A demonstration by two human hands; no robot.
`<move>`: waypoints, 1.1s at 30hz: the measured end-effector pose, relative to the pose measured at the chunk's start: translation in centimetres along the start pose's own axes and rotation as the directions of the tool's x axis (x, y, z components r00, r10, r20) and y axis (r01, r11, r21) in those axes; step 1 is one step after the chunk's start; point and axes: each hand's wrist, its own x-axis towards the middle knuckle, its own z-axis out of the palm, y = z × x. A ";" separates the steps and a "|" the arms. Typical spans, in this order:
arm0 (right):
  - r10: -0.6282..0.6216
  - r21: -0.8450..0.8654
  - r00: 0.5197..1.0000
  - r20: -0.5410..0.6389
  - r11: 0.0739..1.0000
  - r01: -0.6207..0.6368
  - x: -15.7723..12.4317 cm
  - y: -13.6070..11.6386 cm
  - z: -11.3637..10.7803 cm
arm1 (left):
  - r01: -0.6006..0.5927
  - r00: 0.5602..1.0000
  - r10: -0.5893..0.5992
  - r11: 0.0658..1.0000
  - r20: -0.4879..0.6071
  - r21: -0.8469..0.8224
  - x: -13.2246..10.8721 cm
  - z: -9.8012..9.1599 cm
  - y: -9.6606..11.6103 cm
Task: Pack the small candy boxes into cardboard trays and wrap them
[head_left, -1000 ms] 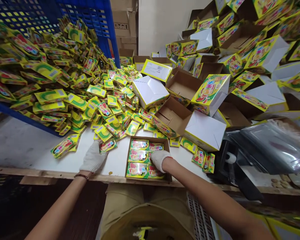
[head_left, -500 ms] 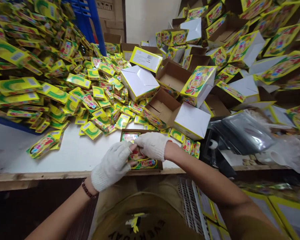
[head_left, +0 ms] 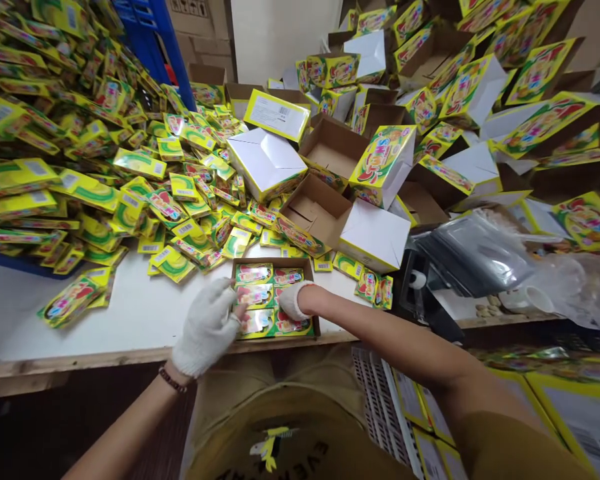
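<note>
A shallow cardboard box lies at the table's front edge, filled with small yellow-green candy packs laid in two columns. My left hand, in a white knit glove, is against the box's left side, its fingers apart and thumb over the rim; I see nothing held in it. My right hand, also gloved, reaches down into the box's right column. Its fingers point down onto the packs and are hidden, so whether it grips one cannot be told.
A large heap of the same packs spills from a blue crate at left. Display boxes, some showing brown insides, pile up behind and to the right. Clear plastic sleeves lie at right near a black device.
My hands have drawn apart: the left moved left to the box's side, the right sank into the right column. More packs show in the box. The view has shifted slightly.
</note>
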 end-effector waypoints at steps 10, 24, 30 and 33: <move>0.222 0.155 0.961 -0.163 0.968 -0.197 -0.5 -1.3 2.6 | 0.518 0.786 -0.607 0.751 0.120 0.410 2.9 -1.8 -12.0; 0.078 0.260 0.747 -0.661 0.957 0.130 -2.6 -1.4 -0.5 | 0.574 0.770 -0.626 0.765 0.126 0.293 1.2 -2.9 -12.4; 0.075 0.263 0.371 -0.926 0.832 0.489 -1.8 -1.5 -2.1 | 0.613 0.782 -0.440 0.674 0.442 -0.412 4.0 -5.8 -4.2; -0.027 0.244 0.479 -0.877 0.834 0.495 -3.5 -0.7 -3.8 | 0.562 0.797 -0.242 0.633 0.554 -0.533 4.8 -5.6 -0.8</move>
